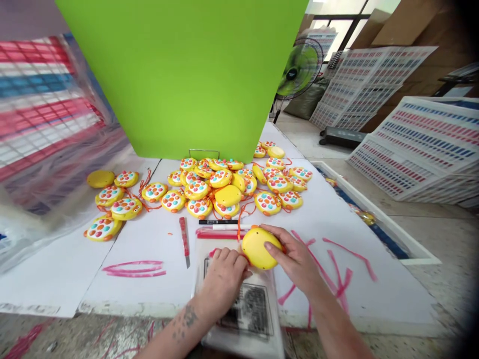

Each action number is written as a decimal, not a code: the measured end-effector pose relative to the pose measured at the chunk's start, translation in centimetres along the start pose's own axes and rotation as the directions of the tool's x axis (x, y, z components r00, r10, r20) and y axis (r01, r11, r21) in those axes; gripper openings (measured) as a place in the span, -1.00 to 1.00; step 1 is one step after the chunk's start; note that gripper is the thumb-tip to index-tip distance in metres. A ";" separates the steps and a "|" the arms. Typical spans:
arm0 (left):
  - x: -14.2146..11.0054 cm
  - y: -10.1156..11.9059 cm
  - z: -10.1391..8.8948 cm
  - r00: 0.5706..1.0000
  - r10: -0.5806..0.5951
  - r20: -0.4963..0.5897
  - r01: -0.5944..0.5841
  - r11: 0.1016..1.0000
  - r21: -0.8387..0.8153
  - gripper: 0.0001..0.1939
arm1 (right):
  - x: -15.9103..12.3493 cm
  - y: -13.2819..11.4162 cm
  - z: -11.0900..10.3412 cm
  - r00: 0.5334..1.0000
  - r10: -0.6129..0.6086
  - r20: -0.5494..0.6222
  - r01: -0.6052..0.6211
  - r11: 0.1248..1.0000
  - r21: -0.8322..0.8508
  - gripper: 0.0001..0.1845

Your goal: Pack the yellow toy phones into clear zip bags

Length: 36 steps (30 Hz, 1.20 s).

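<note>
Right hand pinching yellow plastic toy, thumb on its back, left hand curled at its edge, grip hidden from me, print on plastic bag unreadable

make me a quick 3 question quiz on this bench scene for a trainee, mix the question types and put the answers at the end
1. Multiple choice: which side of the held toy faces the camera?
a) the white side with coloured dots
b) the plain yellow side
c) neither, it is seen edge-on

2. True or false: the red cutter lies with its blade toward the person's side of the table.

3. Fill in the blank: the thumb of the person's ____ hand lies on the yellow side of the held toy.

Key:
1. b
2. True
3. right: the right hand grips the toy from that side.
</note>
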<state>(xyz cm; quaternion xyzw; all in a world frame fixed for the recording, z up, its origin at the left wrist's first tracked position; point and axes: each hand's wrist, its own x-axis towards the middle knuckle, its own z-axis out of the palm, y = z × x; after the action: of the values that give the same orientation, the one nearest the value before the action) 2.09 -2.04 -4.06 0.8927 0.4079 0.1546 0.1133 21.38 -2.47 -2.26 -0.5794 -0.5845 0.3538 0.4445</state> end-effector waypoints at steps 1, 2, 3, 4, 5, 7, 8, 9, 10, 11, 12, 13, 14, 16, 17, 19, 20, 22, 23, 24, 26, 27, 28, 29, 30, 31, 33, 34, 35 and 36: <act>-0.2 0.0 0.1 0.999 -0.022 -0.036 0.021 0.999 -0.037 -0.87 | 0.0 0.0 0.0 0.999 0.004 0.042 -0.004 1.000 0.004 -0.59; -0.4 -0.1 0.2 0.996 -0.050 -0.068 0.044 0.996 -0.078 -0.80 | 0.1 0.0 0.0 0.995 0.009 0.094 -0.010 1.000 0.014 -0.59; -0.5 -0.1 0.2 0.993 -0.070 -0.097 0.059 0.992 -0.115 -0.69 | 0.1 -0.1 0.0 0.989 0.013 0.148 -0.016 1.000 0.023 -0.59; -0.7 -0.1 0.2 0.990 -0.073 -0.121 0.055 0.989 -0.141 -0.60 | 0.1 -0.1 0.0 0.981 0.015 0.195 -0.021 0.999 0.025 -0.59; -0.8 -0.2 0.1 0.988 -0.045 -0.144 0.024 0.989 -0.149 -0.56 | 0.1 -0.2 0.0 0.973 0.018 0.230 -0.023 1.000 0.019 -0.60; -1.1 -0.3 -0.1 0.978 0.081 -0.191 -0.105 0.987 -0.122 -0.71 | -0.1 -0.3 0.3 0.963 0.029 0.268 -0.027 1.000 -0.010 -0.60; -1.2 -0.3 -0.1 0.967 0.137 -0.217 -0.161 0.982 -0.100 -0.82 | -0.2 -0.4 0.5 0.956 0.032 0.290 -0.027 0.999 -0.022 -0.60; -1.2 -0.3 -0.2 0.955 0.168 -0.243 -0.193 0.978 -0.083 -0.88 | -0.4 -0.5 0.9 0.947 0.029 0.321 -0.023 0.999 -0.023 -0.59; -1.3 -0.3 -0.2 0.948 0.170 -0.269 -0.197 0.978 -0.076 -0.87 | -0.5 -0.7 1.2 0.933 0.018 0.361 -0.013 1.000 -0.017 -0.58; -1.3 -0.3 -0.2 0.944 0.150 -0.292 -0.180 0.981 -0.077 -0.84 | -0.7 -0.8 1.6 0.918 -0.002 0.396 0.007 1.000 -0.011 -0.58; -1.3 -0.3 -0.3 0.943 0.121 -0.310 -0.155 0.984 -0.087 -0.82 | -0.8 -0.9 1.8 0.908 -0.029 0.419 0.038 0.999 -0.014 -0.58; -1.2 -0.3 -0.4 0.942 0.096 -0.320 -0.136 0.985 -0.103 -0.82 | -0.8 -0.9 1.9 0.910 -0.057 0.411 0.077 0.997 -0.032 -0.59; -1.2 -0.3 -0.4 0.943 0.077 -0.324 -0.123 0.985 -0.124 -0.84 | -0.8 -0.9 1.8 0.927 -0.077 0.367 0.110 0.992 -0.068 -0.60; -1.1 -0.3 -0.6 0.946 0.043 -0.322 -0.108 0.976 -0.187 -0.89 | -0.7 -0.7 1.1 0.982 -0.074 0.176 0.108 0.976 -0.191 -0.60; -1.0 -0.3 -0.6 0.948 0.024 -0.319 -0.101 0.969 -0.227 -0.92 | -0.6 -0.6 0.6 0.996 -0.044 0.074 0.062 0.963 -0.262 -0.58; -0.9 -0.4 -0.7 0.952 -0.014 -0.306 -0.085 0.948 -0.308 -0.96 | -0.7 -0.4 -0.4 0.998 0.052 -0.023 -0.057 0.929 -0.366 -0.55; -0.8 -0.5 -0.6 0.954 -0.028 -0.299 -0.080 0.936 -0.342 -0.97 | -0.9 -0.4 -0.7 0.995 0.098 -0.008 -0.094 0.914 -0.395 -0.55; -0.7 -0.7 -0.5 0.959 -0.047 -0.279 -0.070 0.917 -0.394 -0.98 | -1.3 -0.3 -0.9 0.988 0.133 0.081 -0.090 0.912 -0.400 -0.56; -0.6 -0.8 -0.5 0.962 -0.055 -0.266 -0.062 0.909 -0.412 -0.98 | -1.6 -0.2 -0.7 0.985 0.126 0.116 -0.072 0.921 -0.382 -0.57; -0.5 -0.8 -0.6 0.966 -0.060 -0.251 -0.055 0.902 -0.427 -0.98 | -1.8 -0.2 -0.4 0.984 0.115 0.136 -0.059 0.930 -0.362 -0.58; -0.3 -0.9 -0.9 0.977 -0.049 -0.208 -0.050 0.894 -0.445 -0.98 | -2.1 -0.2 0.4 0.984 0.106 0.140 -0.053 0.939 -0.340 -0.59; -0.1 -0.8 -1.2 0.983 -0.036 -0.181 -0.050 0.893 -0.446 -0.97 | -2.1 -0.2 0.8 0.985 0.111 0.136 -0.059 0.939 -0.338 -0.59; 0.1 -0.7 -1.6 0.988 -0.026 -0.152 -0.044 0.897 -0.440 -0.96 | -2.1 -0.2 1.1 0.985 0.114 0.128 -0.064 0.938 -0.341 -0.58; 0.2 -0.5 -2.0 0.992 -0.025 -0.120 -0.030 0.902 -0.430 -0.95 | -2.1 -0.4 1.3 0.987 0.111 0.116 -0.065 0.937 -0.344 -0.58; 0.4 -0.3 -2.4 0.996 -0.029 -0.088 -0.011 0.906 -0.422 -0.94 | -2.0 -0.5 1.5 0.991 0.099 0.094 -0.061 0.937 -0.343 -0.57; 0.5 -0.1 -2.8 0.997 -0.040 -0.060 0.011 0.909 -0.418 -0.92 | -2.0 -0.7 1.6 0.994 0.081 0.068 -0.054 0.940 -0.336 -0.57; 0.5 0.2 -3.5 0.997 -0.061 -0.050 0.034 0.907 -0.420 -0.90 | -2.0 -1.0 1.6 0.999 0.031 -0.008 -0.032 0.952 -0.304 -0.57; 0.5 0.3 -3.7 0.995 -0.060 -0.076 0.022 0.904 -0.427 -0.90 | -2.0 -1.2 1.5 0.999 0.007 -0.051 -0.022 0.959 -0.284 -0.57; 0.4 0.2 -3.8 0.991 -0.060 -0.120 0.002 0.901 -0.434 -0.93 | -2.1 -1.2 1.4 0.996 -0.015 -0.093 -0.010 0.965 -0.263 -0.58; 0.3 0.1 -3.8 0.982 -0.074 -0.174 -0.010 0.898 -0.440 -0.96 | -2.2 -1.2 1.3 0.991 -0.034 -0.128 0.002 0.970 -0.242 -0.59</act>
<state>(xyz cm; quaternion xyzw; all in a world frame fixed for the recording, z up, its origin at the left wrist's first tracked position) 0.96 -1.60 -0.47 0.8188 0.3860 0.3235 0.2756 19.54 -4.62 -1.83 -0.6458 -0.5979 0.2370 0.4115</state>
